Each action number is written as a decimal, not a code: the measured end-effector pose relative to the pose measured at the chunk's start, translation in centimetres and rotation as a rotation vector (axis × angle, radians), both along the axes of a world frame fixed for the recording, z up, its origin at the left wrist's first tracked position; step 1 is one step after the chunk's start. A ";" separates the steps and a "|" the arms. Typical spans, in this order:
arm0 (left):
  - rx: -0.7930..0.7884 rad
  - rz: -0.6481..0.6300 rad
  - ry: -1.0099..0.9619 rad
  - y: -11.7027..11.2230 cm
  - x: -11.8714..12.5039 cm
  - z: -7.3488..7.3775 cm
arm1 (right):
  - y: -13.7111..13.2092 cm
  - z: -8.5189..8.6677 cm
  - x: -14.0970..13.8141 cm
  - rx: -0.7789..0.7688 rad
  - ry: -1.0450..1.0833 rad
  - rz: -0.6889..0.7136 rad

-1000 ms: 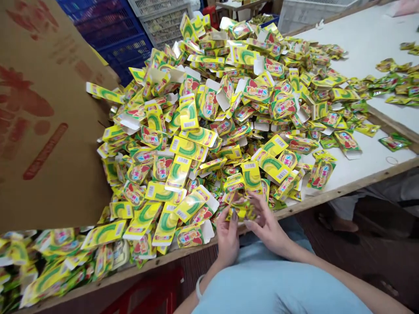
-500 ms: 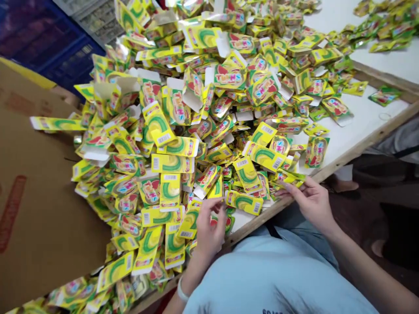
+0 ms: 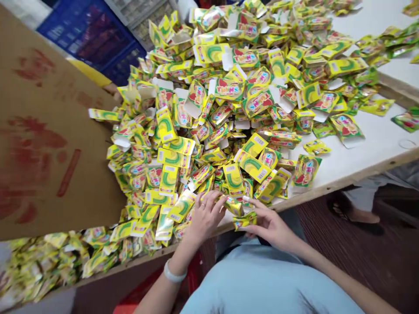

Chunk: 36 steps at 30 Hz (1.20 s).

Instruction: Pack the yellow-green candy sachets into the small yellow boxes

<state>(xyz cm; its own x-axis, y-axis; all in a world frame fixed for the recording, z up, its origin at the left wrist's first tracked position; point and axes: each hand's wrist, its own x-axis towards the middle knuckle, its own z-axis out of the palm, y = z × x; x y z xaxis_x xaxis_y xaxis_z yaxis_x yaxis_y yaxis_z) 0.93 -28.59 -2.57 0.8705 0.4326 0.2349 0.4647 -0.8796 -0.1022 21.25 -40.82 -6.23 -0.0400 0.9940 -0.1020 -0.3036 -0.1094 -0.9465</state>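
A yellow-green packet [image 3: 245, 221] is gripped between the thumb and fingers of the right hand [image 3: 273, 226], right at the front edge of the tabletop [image 3: 376, 144]. Just beside it, a small carton [image 3: 234, 206] is framed by the two hands — its left end is met by the bent, slightly spread fingers of the left hand [image 3: 206, 213], but whether it is pinched by them cannot be told. The step in hand is judged to be a handling of packet and carton together, with the packet outside the carton. For the next move, a steady hold on the carton would be called for, with both pieces kept clear of the wooden rim [image 3: 353, 178].

Room ahead is crowded by a loose pile of cartons [image 3: 229, 89], which could slide if brushed. The left side is closed off by a tall cardboard box [image 3: 91, 183]. More space is offered by the bare white strip to the right and by the air over the rim — though anything released there could be lost to the floor [image 3: 322, 235].
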 end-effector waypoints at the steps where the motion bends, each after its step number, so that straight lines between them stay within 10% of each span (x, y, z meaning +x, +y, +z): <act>1: -0.005 0.025 -0.039 -0.7 0.0 0.2 | 0.4 0.1 -0.4 0.080 -0.072 -0.009; 6: -0.282 0.368 -0.586 -4.9 -0.2 -0.3 | 2.0 -0.6 -0.5 0.551 -0.519 -0.248; 11: -1.439 0.636 -1.305 -7.5 0.8 -0.2 | 1.4 -1.2 -1.2 1.110 -0.909 -0.195; 14: -1.754 0.713 -1.412 -6.6 1.0 0.5 | 0.1 -0.3 -2.7 1.167 -0.952 -0.061; 20: -1.707 0.565 -1.160 -4.0 -0.8 0.9 | 0.3 4.2 -3.5 0.456 -0.401 -0.260; 23: -1.759 0.381 -0.877 -3.9 -1.2 1.3 | 2.6 6.4 -3.5 0.385 -0.203 -0.280; 36: -1.589 0.101 -0.389 -5.6 -1.6 0.5 | 0.3 9.1 -2.2 0.353 -1.109 0.278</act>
<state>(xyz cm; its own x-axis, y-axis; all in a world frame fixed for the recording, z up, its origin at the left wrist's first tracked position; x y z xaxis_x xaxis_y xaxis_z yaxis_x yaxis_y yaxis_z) -0.72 -34.16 -2.03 0.8239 0.4872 -0.2896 0.3031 0.0530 0.9515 19.04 -40.54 2.88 -0.3207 0.9453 0.0595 0.6905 0.2763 -0.6685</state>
